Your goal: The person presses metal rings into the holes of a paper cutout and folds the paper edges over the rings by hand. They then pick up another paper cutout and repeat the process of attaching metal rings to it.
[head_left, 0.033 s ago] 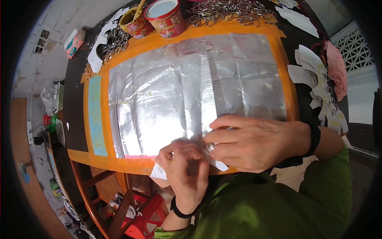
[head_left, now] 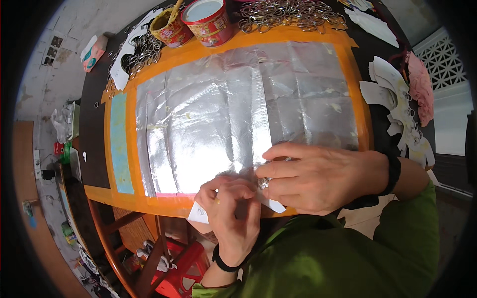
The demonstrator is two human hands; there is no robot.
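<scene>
Both my hands work at the near edge of a table, over a sheet of silvery film [head_left: 198, 114]. My left hand [head_left: 229, 208] is closed, its fingers pinching a white paper strip [head_left: 198, 214] that sticks out to its left. Another white paper end [head_left: 273, 204] shows between the two hands; whether it is the same strip I cannot tell. My right hand [head_left: 318, 180] lies just to the right with bent fingers, its fingertips pressed over a small shiny metal piece [head_left: 263, 183], perhaps a ring. The fingers hide most of it.
Metal rings [head_left: 293, 15] lie heaped at the far edge, beside a red patterned tub [head_left: 208, 35] and a yellow-smeared pot [head_left: 171, 36] holding a stick. White paper strips [head_left: 390, 89] and pink cloth [head_left: 420, 89] lie at right. A wooden chair [head_left: 107, 243] and red stool [head_left: 186, 270] stand below left.
</scene>
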